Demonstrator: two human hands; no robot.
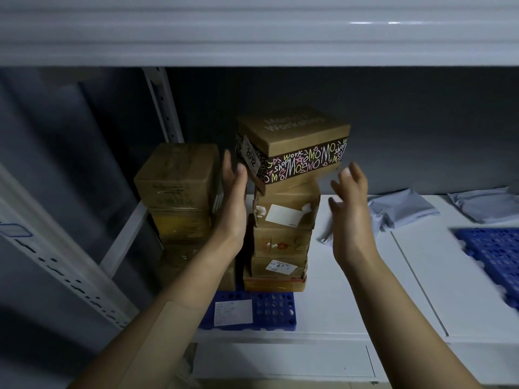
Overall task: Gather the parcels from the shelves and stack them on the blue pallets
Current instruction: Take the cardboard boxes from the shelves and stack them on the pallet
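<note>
Cardboard, brown, w/ a dark band of scribbled lettering: the top box sits crooked & tilted on a narrow stack of smaller parcels, which stands on the blue pallet below the shelf. It overhangs the parcel beneath on both sides. The 2 hands are apart & open, 1 each side of it. The left hand is flat w/ straight fingers right at the box's labelled end, touching or nearly so, can't tell which. The right hand is spread just beside the stack's right edge, gripping nothing

Main risk, as I judge it: the column is tall, thin & uneven, so a push from 1 side only prob. slides the top box off or takes the whole stack w/ it. It'd go right onto the grey mailers or left against the neighbouring stack. Squaring it w/ both palms at once, equal pressure, looks safer. The torn-looking box under it may also sag. A 2nd blue pallet lies well apart at right, blurred
</note>
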